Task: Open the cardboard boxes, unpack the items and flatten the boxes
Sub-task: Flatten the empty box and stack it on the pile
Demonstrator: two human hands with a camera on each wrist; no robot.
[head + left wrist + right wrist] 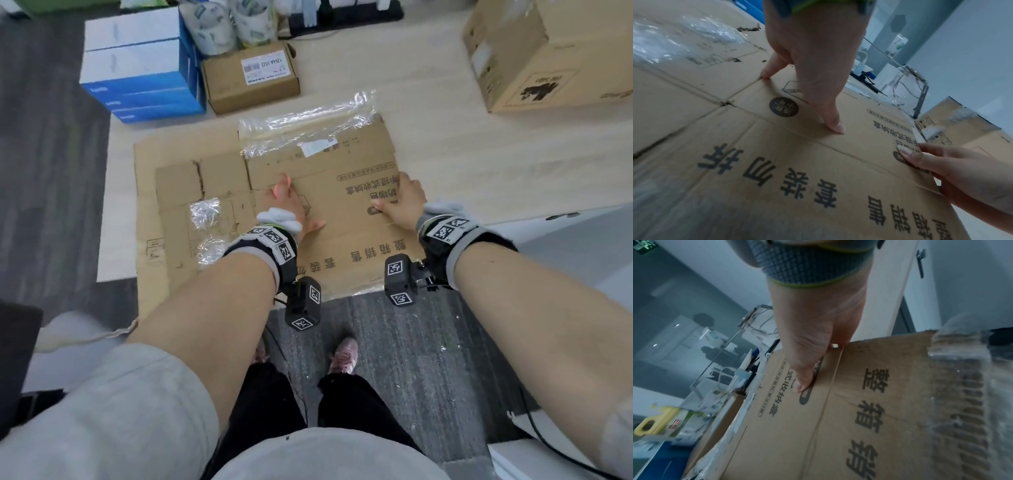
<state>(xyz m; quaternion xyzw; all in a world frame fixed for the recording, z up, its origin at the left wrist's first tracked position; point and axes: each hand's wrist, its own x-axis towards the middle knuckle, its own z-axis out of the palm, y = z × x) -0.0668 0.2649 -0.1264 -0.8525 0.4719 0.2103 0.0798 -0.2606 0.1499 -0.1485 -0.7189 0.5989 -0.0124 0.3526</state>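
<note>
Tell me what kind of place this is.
Probably an office or stockroom: a light wooden table with stacked blue boxes, sealed cardboard boxes, grey carpet and glass partitions.

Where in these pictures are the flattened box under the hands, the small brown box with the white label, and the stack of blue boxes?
flattened box (342, 212), head view, printed panel between the hands.
small labelled box (233, 85), head view, bare brown top.
stack of blue boxes (137, 65), head view, white top face.

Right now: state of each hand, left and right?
Left hand: open, straight fingers pressing down on the flattened cardboard box.
Right hand: grips the box's right edge, thumb on top; fingers hidden under it.
</note>
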